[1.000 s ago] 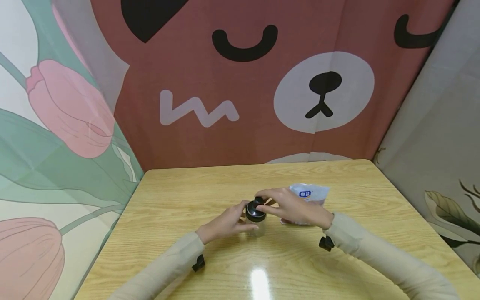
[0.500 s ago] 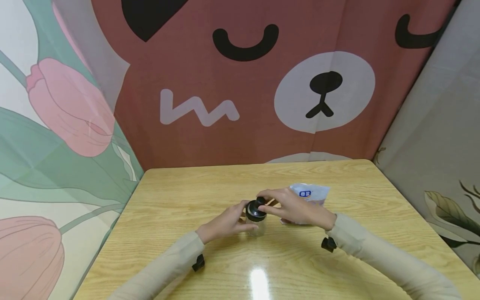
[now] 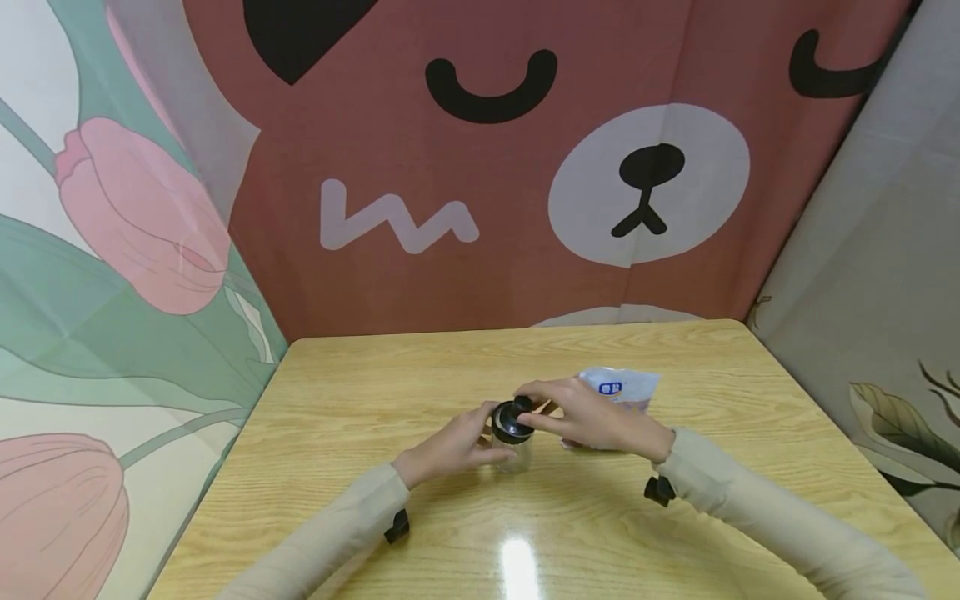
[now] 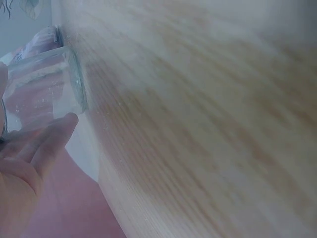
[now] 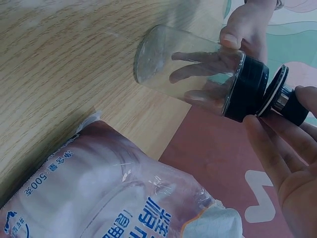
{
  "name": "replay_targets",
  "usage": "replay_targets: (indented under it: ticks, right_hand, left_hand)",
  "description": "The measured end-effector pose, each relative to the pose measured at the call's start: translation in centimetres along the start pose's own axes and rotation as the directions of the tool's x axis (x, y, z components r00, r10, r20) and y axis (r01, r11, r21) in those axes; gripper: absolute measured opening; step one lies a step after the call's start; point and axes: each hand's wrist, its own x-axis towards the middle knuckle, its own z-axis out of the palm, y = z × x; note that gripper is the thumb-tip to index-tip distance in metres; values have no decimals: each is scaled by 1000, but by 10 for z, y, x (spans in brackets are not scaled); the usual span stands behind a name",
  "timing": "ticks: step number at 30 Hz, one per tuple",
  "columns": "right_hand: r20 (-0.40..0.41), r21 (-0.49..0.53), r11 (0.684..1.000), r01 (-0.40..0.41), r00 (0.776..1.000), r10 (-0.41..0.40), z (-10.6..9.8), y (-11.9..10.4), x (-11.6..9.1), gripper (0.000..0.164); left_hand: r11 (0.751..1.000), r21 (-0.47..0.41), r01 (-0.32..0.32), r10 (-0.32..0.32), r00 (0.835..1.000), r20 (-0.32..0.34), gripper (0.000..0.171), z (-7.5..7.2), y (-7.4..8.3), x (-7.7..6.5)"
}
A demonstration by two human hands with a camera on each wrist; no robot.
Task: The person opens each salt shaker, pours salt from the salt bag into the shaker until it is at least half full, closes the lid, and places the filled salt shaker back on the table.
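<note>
A clear glass jar (image 5: pixel 183 64) with a black collar (image 5: pixel 247 88) stands on the table. My left hand (image 3: pixel 456 446) grips it from the left side, fingers showing through the glass in the right wrist view. My right hand (image 3: pixel 581 412) pinches the knob of the black lid (image 5: pixel 273 91) between thumb and fingers. Tilted, the lid sits partly apart from the collar, with a gap on one side. In the left wrist view, part of the jar (image 4: pixel 44 94) shows beside the left fingers. The jar holds nothing that I can see.
Behind the right hand stands a plastic bag (image 3: pixel 621 385) with blue lettering, marked 500 in the right wrist view. It is close to the jar on the wooden table (image 3: pixel 360 383). A printed bear curtain (image 3: pixel 450 283) hangs along the table's back edge.
My right hand has shifted slightly right with the lid knob, and the lid's tilt on the collar has changed. The left hand, jar and bag have stayed in place.
</note>
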Motion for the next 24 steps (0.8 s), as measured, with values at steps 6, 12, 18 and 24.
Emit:
replay_targets:
  ticks: [6,12,18,24]
  right_hand:
    - [-20,-22,1000,15,1000,-15,1,-1,-1,36]
    - [-30,-27,999,32,999,-33,0,-1,-1,36]
    - [-21,-35,999,32,999,-33,-1,-4,0,36]
    - [-19,-46,998,32,999,-33,2,-4,-3,35]
  left_hand:
    - [1000,9,-6,6,1000,-2,64,0,-1,0]
    - [1000,5,-10,10,1000,1,63,-1,-1,0]
    - [999,29,-31,31,999,-10,62,-2,-2,1]
    - [999,18,-29,29,1000,-12,63,0,-2,1]
